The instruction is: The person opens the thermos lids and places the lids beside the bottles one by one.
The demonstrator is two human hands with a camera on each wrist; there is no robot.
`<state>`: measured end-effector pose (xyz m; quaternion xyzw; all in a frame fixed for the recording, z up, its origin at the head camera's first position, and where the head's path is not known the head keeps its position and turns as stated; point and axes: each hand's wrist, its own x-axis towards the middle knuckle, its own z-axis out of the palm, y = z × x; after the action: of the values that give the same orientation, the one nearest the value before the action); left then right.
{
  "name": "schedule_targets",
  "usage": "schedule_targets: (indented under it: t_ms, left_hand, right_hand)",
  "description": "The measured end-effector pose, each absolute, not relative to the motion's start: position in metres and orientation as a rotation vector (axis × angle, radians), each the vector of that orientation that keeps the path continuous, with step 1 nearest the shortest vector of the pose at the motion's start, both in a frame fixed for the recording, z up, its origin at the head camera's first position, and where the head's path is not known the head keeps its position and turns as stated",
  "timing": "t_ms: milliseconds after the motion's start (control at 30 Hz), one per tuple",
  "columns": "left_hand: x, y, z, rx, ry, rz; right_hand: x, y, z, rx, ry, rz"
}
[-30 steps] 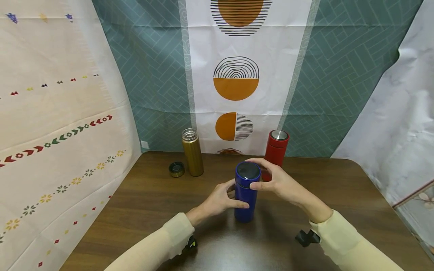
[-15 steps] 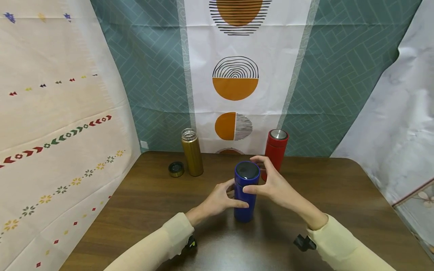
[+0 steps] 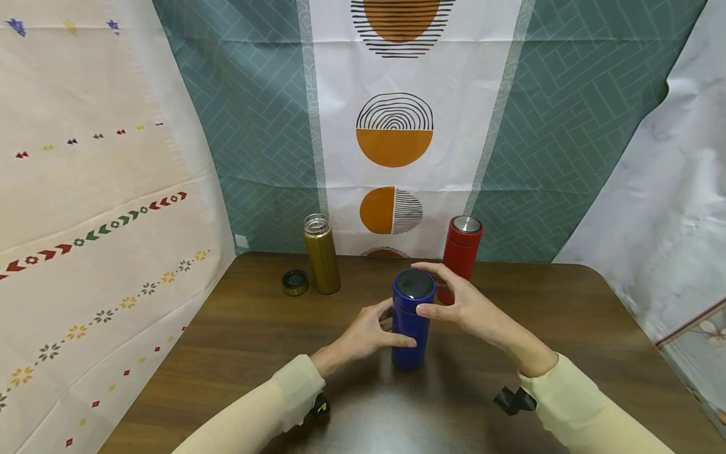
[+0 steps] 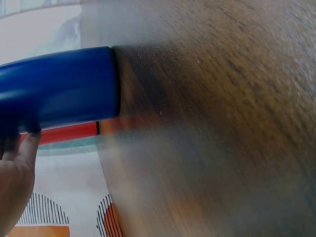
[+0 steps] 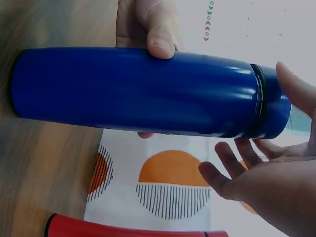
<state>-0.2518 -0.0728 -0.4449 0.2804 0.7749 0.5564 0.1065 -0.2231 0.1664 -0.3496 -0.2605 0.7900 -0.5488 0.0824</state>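
On my feed the change is all in the right hand (image 3: 465,309): half a second ago its thumb reached farther round the near side of the blue bottle (image 3: 413,325), and now it sits back to the right, close to where it was a second ago. The left hand (image 3: 363,334) has hardly shifted; it grips the bottle's body, thumb in front and fingers behind, and the bottle appears to stand upright on the table (image 3: 272,340), towards me from the red bottle (image 3: 462,249). From the right wrist I see the thumb (image 5: 297,91) on the lid (image 5: 280,103), with fingers curled about its other side, so I take it as a light pinch (how firm, I can't tell from here). I read that back-and-forth as a turn and a fresh hold on the lid, while the left hand steadies the body. The lid is on the bottle, and I can't judge from its dark seam how loose it is. Farther back, the gold bottle (image 3: 323,261) stands uncapped, its cap (image 3: 295,283) just beside it.
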Motion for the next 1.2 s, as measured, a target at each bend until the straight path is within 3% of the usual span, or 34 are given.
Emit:
schedule_targets:
  t_ms: [433, 1200]
  left_hand:
    - [-0.251, -0.072, -0.444, 0.877, 2.254, 1.657]
    - [-0.248, -0.071, -0.446, 0.846, 2.260, 1.646]
  right_hand:
    - [-0.214, 0.145, -0.357, -0.656, 2.617, -1.642]
    - [-0.218, 0.160, -0.338, -0.775, 2.521, -1.704]
